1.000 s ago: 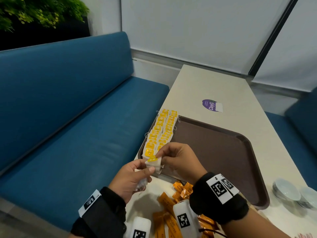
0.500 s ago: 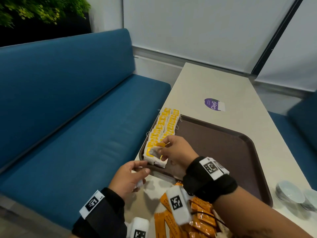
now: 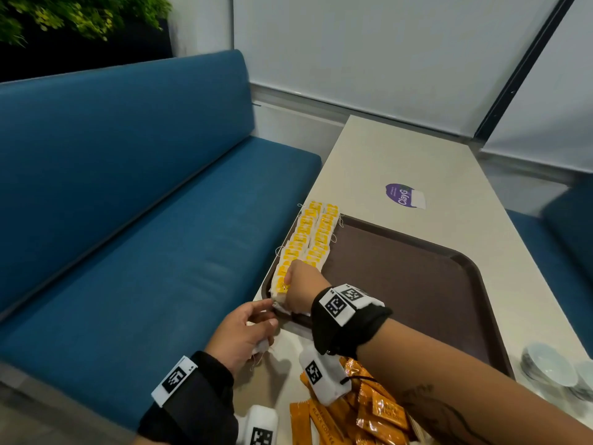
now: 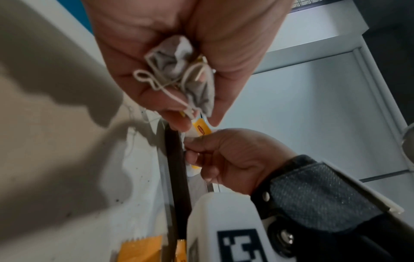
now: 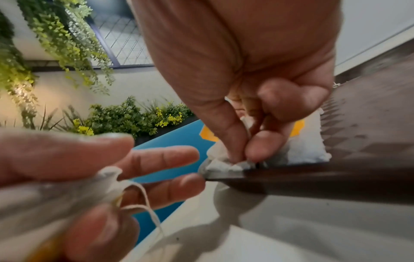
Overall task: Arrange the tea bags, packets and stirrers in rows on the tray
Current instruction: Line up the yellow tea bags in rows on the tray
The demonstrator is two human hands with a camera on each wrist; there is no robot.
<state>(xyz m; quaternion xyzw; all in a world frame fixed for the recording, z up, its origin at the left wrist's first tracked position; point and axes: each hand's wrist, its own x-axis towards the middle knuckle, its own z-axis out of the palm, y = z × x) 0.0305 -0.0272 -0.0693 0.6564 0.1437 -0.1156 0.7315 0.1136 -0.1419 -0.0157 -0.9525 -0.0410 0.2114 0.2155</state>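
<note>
Two rows of tea bags run along the tray's left edge, long axis pointing away. The right hand pinches one tea bag down at the near end. The left hand, just beside over the bench, clutches spare bags, nearest for the next placement.

Yellow-tagged paper tea bags lie in two rows along the left edge of the brown plastic tray. Orange foil coffee packets lie before the tray; stacked white saucers sit at its right.
</note>
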